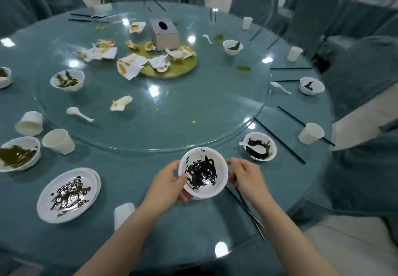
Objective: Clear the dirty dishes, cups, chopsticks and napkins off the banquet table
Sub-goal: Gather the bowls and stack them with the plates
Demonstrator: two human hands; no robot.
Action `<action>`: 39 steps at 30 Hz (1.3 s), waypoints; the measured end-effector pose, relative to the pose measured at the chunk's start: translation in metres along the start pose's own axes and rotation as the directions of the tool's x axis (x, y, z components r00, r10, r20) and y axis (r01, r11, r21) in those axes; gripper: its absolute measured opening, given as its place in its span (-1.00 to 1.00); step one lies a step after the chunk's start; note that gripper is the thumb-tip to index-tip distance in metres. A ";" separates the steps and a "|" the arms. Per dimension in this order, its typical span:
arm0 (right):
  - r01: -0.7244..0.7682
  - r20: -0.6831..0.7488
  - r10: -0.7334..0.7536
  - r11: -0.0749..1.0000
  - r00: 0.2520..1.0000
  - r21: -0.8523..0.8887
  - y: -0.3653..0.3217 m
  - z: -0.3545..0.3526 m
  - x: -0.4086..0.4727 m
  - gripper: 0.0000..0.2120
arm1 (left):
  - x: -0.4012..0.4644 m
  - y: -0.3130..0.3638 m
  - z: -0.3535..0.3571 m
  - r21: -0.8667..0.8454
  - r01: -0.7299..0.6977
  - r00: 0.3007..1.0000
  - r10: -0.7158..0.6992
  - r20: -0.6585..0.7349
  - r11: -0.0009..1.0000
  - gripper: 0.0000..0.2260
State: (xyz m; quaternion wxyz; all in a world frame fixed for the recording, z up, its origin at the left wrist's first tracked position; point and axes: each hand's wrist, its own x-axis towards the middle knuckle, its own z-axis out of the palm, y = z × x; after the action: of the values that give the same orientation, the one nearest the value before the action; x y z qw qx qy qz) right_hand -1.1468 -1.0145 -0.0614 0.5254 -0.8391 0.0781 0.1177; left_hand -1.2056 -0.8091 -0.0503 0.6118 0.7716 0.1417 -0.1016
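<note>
Round banquet table in teal cloth (150,222), glass turntable (172,107), covered chairs around.
Left hand (167,184) grips the black-smeared white bowl (203,172) at near edge; right hand (245,175) fingertips curl at its rim, black chopsticks (247,210) beside.

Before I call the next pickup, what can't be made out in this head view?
- Left hand grip under the bowl: hidden by the bowl.
- Cup near the left forearm: partly covered by the arm.
- Bowl at the left edge: cut off by the frame.
- Far chopsticks: blurred, count unclear.
</note>
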 end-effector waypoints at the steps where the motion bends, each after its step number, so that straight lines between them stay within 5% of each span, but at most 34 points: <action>1: -0.012 -0.061 0.010 0.999 0.998 -0.037 0.006 -0.009 0.014 -0.79 | 0.011 0.002 0.004 0.002 0.012 1.000 -0.012 0.010 1.000 -0.71; 6: -0.055 -0.215 -0.019 0.940 0.977 -0.336 0.027 -0.045 0.086 -0.78 | 0.056 0.008 0.015 -0.020 0.096 0.995 -0.095 0.017 0.995 -0.70; 12: -0.063 0.012 0.101 0.700 0.995 -0.711 0.036 -0.046 0.154 -0.78 | 0.093 0.010 0.019 0.007 0.157 0.988 -0.157 0.002 0.988 -0.74; 14: -0.101 -0.015 0.124 0.719 0.992 -0.688 0.034 -0.045 0.159 -0.85 | 0.101 0.012 0.020 0.029 0.165 0.986 -0.166 0.003 0.986 -0.74; 19: 0.068 -0.170 -0.186 0.841 0.968 -0.536 0.038 -0.058 0.142 -0.77 | 0.115 0.017 0.023 0.048 0.156 0.988 -0.155 -0.015 0.987 -0.71; 22: -0.020 -0.326 -0.100 0.938 0.940 -0.346 0.051 -0.070 0.130 -0.87 | 0.120 0.019 0.026 0.025 0.152 0.988 -0.151 -0.015 0.988 -0.71; 26: -0.213 -0.404 0.086 0.936 0.911 -0.281 0.069 -0.079 0.120 -0.95 | 0.120 0.021 0.028 0.026 0.134 0.991 -0.134 -0.006 0.991 -0.72; 29: -0.361 -0.354 0.266 0.902 0.897 -0.235 0.080 -0.074 0.117 -0.65 | 0.115 0.021 0.027 0.033 0.122 0.992 -0.122 -0.013 0.992 -0.72; 31: -0.405 -0.318 0.329 0.889 0.889 -0.212 0.082 -0.067 0.115 -0.66 | 0.110 0.021 0.024 0.030 0.118 0.993 -0.118 -0.018 0.993 -0.72; 35: -0.311 -0.329 0.264 0.945 0.907 -0.101 0.072 -0.052 0.106 -0.91 | 0.096 0.018 0.010 0.008 0.134 0.990 -0.134 -0.052 0.991 -0.75; 39: -0.141 -0.293 0.126 0.989 0.948 -0.031 0.044 -0.034 0.087 -0.93 | 0.073 0.006 -0.013 -0.021 0.145 0.982 -0.146 -0.120 0.989 -0.77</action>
State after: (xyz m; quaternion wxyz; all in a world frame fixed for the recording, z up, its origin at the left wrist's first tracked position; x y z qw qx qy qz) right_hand -1.0707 -1.0651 -0.1088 0.4772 -0.8532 0.2081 0.0305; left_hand -1.1353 -0.7910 -0.0660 0.5976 0.7601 0.2353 -0.0982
